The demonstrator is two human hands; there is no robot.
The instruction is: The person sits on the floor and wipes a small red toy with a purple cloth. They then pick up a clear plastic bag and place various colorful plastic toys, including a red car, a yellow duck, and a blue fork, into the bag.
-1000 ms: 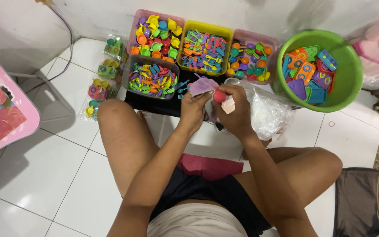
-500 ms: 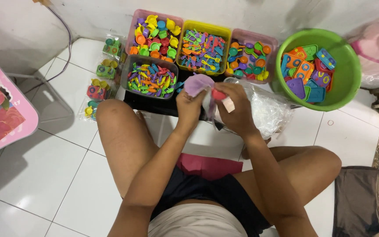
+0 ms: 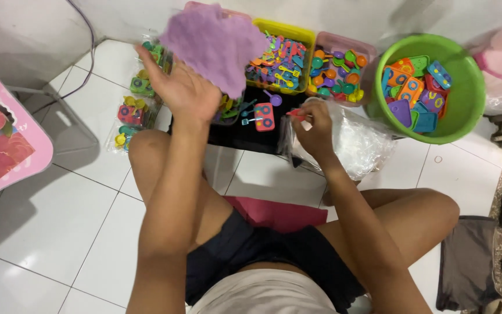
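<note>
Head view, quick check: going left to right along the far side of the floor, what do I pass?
Pink table → small packets of toys → left hand with purple piece → yellow bin → right hand → clear plastic bag → green bucket.

We see a plain purple piece (image 3: 215, 45), a green bucket (image 3: 465, 87) of orange, blue and purple shapes, a yellow bin (image 3: 280, 29) of many-coloured bits, a red dotted tile (image 3: 264, 117), white floor tiles (image 3: 47, 232), and a pink flowered board (image 3: 1, 145).
</note>
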